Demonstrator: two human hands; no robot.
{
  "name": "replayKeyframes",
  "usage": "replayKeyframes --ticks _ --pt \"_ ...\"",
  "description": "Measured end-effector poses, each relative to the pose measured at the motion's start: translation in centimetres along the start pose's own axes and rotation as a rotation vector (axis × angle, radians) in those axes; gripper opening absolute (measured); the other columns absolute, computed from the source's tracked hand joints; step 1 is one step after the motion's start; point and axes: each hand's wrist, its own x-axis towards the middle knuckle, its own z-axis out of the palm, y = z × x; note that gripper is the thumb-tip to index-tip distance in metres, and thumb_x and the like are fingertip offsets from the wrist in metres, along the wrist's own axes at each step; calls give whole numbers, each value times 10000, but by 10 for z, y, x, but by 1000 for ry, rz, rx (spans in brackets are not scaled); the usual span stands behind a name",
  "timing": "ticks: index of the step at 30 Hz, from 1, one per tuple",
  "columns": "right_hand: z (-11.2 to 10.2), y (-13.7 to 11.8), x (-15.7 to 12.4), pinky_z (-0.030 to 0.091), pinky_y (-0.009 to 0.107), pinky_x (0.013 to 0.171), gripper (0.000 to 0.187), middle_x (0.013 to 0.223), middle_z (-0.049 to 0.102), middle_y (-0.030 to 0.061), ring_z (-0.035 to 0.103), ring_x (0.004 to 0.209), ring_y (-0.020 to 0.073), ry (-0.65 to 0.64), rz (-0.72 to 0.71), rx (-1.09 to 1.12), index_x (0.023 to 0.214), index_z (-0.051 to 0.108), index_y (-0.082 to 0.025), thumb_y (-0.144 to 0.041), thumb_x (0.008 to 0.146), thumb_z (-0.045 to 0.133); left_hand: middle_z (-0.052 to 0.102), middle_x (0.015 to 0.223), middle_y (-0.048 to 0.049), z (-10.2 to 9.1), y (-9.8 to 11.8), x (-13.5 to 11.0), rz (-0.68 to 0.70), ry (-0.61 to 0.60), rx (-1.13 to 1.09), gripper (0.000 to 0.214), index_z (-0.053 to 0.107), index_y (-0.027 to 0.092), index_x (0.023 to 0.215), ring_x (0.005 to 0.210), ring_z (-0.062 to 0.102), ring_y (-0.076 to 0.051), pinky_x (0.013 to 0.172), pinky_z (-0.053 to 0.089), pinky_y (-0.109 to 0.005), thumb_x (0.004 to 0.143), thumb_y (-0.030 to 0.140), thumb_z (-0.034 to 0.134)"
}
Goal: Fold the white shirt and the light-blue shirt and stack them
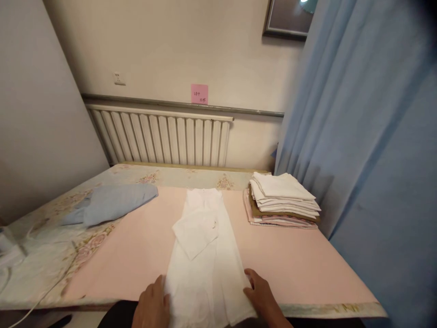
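Observation:
A white garment [201,278] lies lengthwise in front of me, its sides folded in to a long panel that narrows toward the far end. What looks like a sleeve [196,232] is folded across its upper part. At the near left edge, my left hand [152,304] has its fingers curled against the cloth. My right hand [261,294] holds the near right edge between thumb and fingers. The garment's nearest end runs out of the picture. Under it is a pink cloth [283,264] spread over the table.
At the right back stands a stack of folded white, brown and pink cloths [285,200], close to a blue curtain [341,123]. A blue garment [119,202] lies at the left back. A pale cable [51,289] crosses the left side. Behind the table is a radiator [164,136].

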Motion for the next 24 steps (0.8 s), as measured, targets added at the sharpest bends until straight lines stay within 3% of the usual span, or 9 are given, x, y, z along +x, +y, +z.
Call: replayKeyframes --ticks 5,10,16,19,24 --pt "7 -11 14 453 394 994 436 1241 603 123 553 1159 244 250 -355 -272 1242 566 -174 -170 828 433 542 1333 -124 25 39 7 326 274 33 418 520 150 1268 1253 468 -268 1034 385 -428 891 279 394" --pt "29 -34 65 382 399 1082 457 1394 478 126 404 1319 227 166 -630 -398 1322 502 -119 -163 887 369 484 1416 -60 59 85 39 696 339 9 450 453 224 1359 1296 446 -209 1039 408 -369 917 294 410" --pt "47 -36 110 285 409 1138 454 1448 409 110 316 1370 228 167 -551 -432 1352 471 -127 -227 914 404 453 1440 -52 73 90 73 834 277 66 506 359 245 1423 1325 411 -218 1055 390 -396 923 298 410" --pt "46 -35 129 268 405 1142 459 1461 392 99 301 1377 220 176 -546 -434 1370 448 -139 -238 926 390 425 1461 -28 77 86 76 820 254 103 545 313 264 1444 1335 396 -215 1054 388 -395 911 282 423" --pt "44 -38 161 250 412 1143 466 1468 379 102 292 1381 227 141 -513 -446 1377 439 -138 -271 935 379 459 1440 -5 81 87 78 837 328 173 546 385 245 1408 1313 421 -200 1029 402 -365 866 227 452"
